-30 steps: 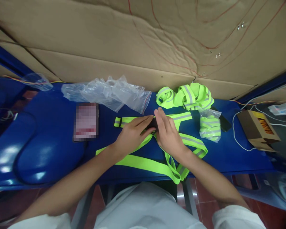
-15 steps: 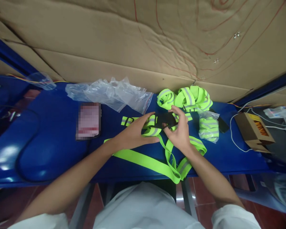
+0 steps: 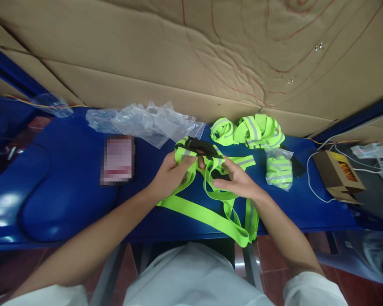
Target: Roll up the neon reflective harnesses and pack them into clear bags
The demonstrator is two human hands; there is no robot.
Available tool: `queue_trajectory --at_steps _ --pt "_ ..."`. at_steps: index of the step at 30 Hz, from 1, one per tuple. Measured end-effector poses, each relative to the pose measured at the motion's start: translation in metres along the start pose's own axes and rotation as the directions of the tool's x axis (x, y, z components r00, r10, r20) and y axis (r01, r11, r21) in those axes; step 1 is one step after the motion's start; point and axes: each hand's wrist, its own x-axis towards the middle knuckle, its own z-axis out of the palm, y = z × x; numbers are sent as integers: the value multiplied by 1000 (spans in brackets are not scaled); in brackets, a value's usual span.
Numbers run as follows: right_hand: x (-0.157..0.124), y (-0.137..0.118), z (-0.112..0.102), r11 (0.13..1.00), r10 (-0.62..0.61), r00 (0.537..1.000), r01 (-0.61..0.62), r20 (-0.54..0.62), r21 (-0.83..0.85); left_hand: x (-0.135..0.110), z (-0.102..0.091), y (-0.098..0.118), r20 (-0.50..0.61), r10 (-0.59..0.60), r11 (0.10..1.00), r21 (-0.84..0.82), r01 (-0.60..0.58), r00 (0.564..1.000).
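Note:
Between my hands is a neon yellow-green reflective strap harness (image 3: 207, 212) with grey stripes and a black piece (image 3: 202, 146). My left hand (image 3: 169, 176) grips the striped strap at the left end of the black piece, thumb on top. On the other side, my right hand (image 3: 238, 176) holds the strap by the black piece's right end; some of its fingers are hidden behind the webbing. The held part is lifted off the table, and loose loops of strap hang and lie below it, down to the table's front edge.
Rolled reflective straps (image 3: 255, 131) lie at the back, beside a bagged roll (image 3: 279, 172). Clear plastic bags (image 3: 147, 123) are heaped at back left. A blurred-out phone-like object (image 3: 117, 160) lies on the blue table (image 3: 73, 204). An open cardboard box (image 3: 338, 176) and white cable stand right.
The black piece has moved left, and its strap ends are now raised and turned in my hands. My right hand has shifted left and lower, and the loops at the front have moved.

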Motion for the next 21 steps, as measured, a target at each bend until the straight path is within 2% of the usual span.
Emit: queue_trajectory --at_steps 3,6,8,11,13,16,19,21 --pt "0 -6 10 1000 11 999 -10 -38 26 -1 4 2 16 12 1000 28 -13 1000" --pt "-1 -14 16 999 13 994 -10 -107 34 -3 8 3 81 -2 990 140 -9 997" --pt "-1 -15 17 999 28 980 -20 -195 45 -5 11 1 112 17 978 203 -40 994" --pt "0 -11 17 990 138 910 -118 -390 77 -8 15 -4 156 18 970 236 -55 988" --pt "1 -8 17 973 224 866 -169 -448 159 -10 19 -8 182 -6 975 220 -35 983" --pt "3 -7 19 916 315 853 -158 -416 369 -11 24 -11 178 19 982 181 -51 984" --pt "4 -13 27 865 303 904 -129 -301 485 -11 27 -12 158 39 986 154 -63 987" --pt "5 -17 31 891 240 942 -117 -237 439 -11 29 -12 142 7 993 114 -24 990"
